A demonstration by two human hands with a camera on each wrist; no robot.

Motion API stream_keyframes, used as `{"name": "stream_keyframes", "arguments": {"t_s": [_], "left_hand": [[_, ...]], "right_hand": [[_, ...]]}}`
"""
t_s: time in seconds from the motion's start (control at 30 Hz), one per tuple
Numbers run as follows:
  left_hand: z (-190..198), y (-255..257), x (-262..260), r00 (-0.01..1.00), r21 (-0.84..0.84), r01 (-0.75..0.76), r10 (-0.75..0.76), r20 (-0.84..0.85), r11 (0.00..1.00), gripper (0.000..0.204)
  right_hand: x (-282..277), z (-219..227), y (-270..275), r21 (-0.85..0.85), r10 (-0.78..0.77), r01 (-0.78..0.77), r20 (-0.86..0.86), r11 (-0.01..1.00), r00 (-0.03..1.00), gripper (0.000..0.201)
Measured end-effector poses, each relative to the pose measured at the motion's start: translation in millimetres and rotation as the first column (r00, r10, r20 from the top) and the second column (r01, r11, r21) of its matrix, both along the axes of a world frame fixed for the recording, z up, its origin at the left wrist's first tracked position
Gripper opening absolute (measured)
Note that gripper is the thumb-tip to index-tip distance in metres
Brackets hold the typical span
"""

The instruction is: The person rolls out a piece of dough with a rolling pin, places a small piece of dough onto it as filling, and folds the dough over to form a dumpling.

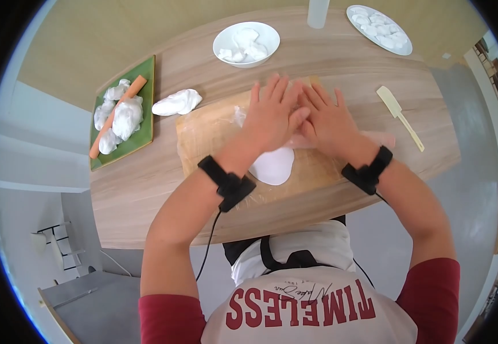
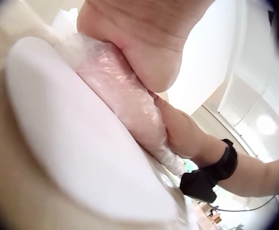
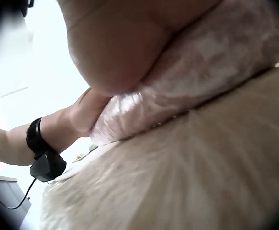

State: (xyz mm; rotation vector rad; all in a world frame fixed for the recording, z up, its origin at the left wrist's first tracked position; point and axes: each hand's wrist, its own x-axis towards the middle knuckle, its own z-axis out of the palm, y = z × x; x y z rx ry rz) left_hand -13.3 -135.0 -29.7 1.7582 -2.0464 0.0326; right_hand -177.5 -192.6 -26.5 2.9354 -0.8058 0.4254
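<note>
A rolling pin in clear film (image 1: 380,138) lies across a film-covered wooden board (image 1: 203,135). Both hands rest on it side by side, thumbs close together and fingers extended away from the body: the left hand (image 1: 273,117), the right hand (image 1: 330,123). On the near side of the pin lies a flat white sheet of dough (image 1: 273,167). The left wrist view has the heel of the left hand (image 2: 139,43) on the wrapped pin (image 2: 125,96), beside the dough (image 2: 77,129). In the right wrist view the right palm (image 3: 115,48) presses the pin (image 3: 187,72).
A green tray (image 1: 137,146) with wrapped white lumps and an orange stick stands left, a white lump (image 1: 177,102) beside it. Behind are a bowl (image 1: 246,62) of white pieces, a pale cylinder (image 1: 318,14) and a plate (image 1: 405,49) of white pieces. A cream spatula (image 1: 401,117) lies right.
</note>
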Motion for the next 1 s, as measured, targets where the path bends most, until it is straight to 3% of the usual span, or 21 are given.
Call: {"name": "stream_keyframes", "arguments": {"t_s": [0.1, 0.27, 0.33, 0.37, 0.43, 0.5, 0.53, 0.6, 0.63, 0.67, 0.7, 0.73, 0.8, 0.9, 1.0], "left_hand": [[11.4, 37.4, -13.0, 0.992, 0.096, 0.1, -0.092, -0.087, 0.99, 0.06], [25.1, 107.7, -39.8, 0.988, 0.137, 0.153, -0.147, -0.052, 0.979, 0.065], [26.0, 128.3, -42.6, 0.951, 0.176, 0.226, -0.178, -0.252, 0.958, 0.063], [22.6, 127.4, -39.6, 0.952, 0.168, 0.229, -0.185, -0.245, 0.959, 0.063], [13.0, 126.3, -30.5, 0.885, 0.048, 0.147, -0.11, -0.453, 0.988, 0.06], [24.9, 108.0, -6.5, 0.867, 0.041, 0.024, 0.0, -0.498, 0.999, 0.051], [27.6, 100.1, 5.4, 0.869, 0.04, 0.02, 0.002, -0.494, 0.999, 0.051], [28.1, 87.7, 22.0, 0.977, 0.287, -0.048, 0.104, -0.184, 0.957, 0.042], [23.5, 85.7, 24.1, 0.977, 0.283, -0.052, 0.108, -0.185, 0.958, 0.042], [18.0, 83.5, 25.4, 0.986, 0.223, 0.031, 0.007, -0.167, 0.974, 0.038], [13.5, 81.5, 26.7, 0.985, 0.166, 0.119, -0.096, -0.142, 0.979, 0.036], [15.5, 80.1, 25.8, 0.985, 0.166, 0.12, -0.097, -0.142, 0.979, 0.036], [20.6, 77.8, 22.4, 0.963, 0.253, 0.146, -0.078, -0.259, 0.956, 0.034], [37.9, 66.1, 21.7, 0.989, 0.321, 0.08, -0.035, -0.145, 0.944, 0.023], [40.3, 45.6, 27.5, 0.978, 0.447, 0.114, -0.02, -0.21, 0.888, 0.022]], "right_hand": [[-12.8, 12.4, 31.8, 0.037, 0.06, -0.06, -0.012, 0.998, 0.998, 0.055], [-44.7, 15.6, 94.9, 0.124, 0.114, -0.118, 0.038, 0.985, 0.993, 0.057], [-55.4, 18.8, 113.0, 0.163, 0.143, -0.153, 0.072, 0.975, 0.987, 0.052], [-55.8, 18.1, 110.0, 0.153, 0.139, -0.149, 0.077, 0.977, 0.987, 0.052], [-54.8, 14.2, 102.3, 0.154, 0.182, -0.213, 0.192, 0.965, 0.964, 0.046], [-55.2, 14.8, 90.2, 0.193, 0.203, -0.245, 0.213, 0.95, 0.956, 0.044], [-57.4, 15.2, 86.5, 0.232, 0.219, -0.273, 0.232, 0.934, 0.948, 0.042], [-64.7, 21.4, 82.8, 0.219, 0.21, -0.271, 0.264, 0.937, 0.941, 0.042], [-69.0, 25.3, 79.7, 0.21, 0.197, -0.265, 0.296, 0.941, 0.935, 0.042], [-74.8, 27.6, 75.7, 0.207, 0.2, -0.267, 0.295, 0.941, 0.934, 0.042], [-81.8, 29.2, 71.5, 0.224, 0.099, -0.184, 0.343, 0.957, 0.934, 0.042], [-87.9, 30.6, 68.0, 0.248, -0.005, -0.099, 0.388, 0.964, 0.922, 0.043], [-96.1, 37.0, 59.4, 0.269, -0.023, -0.105, 0.432, 0.957, 0.902, 0.044], [-102.1, 41.0, 53.4, 0.289, -0.026, -0.122, 0.462, 0.95, 0.887, 0.046], [-101.0, 41.9, 52.7, 0.286, -0.016, -0.128, 0.452, 0.949, 0.892, 0.047]]}}
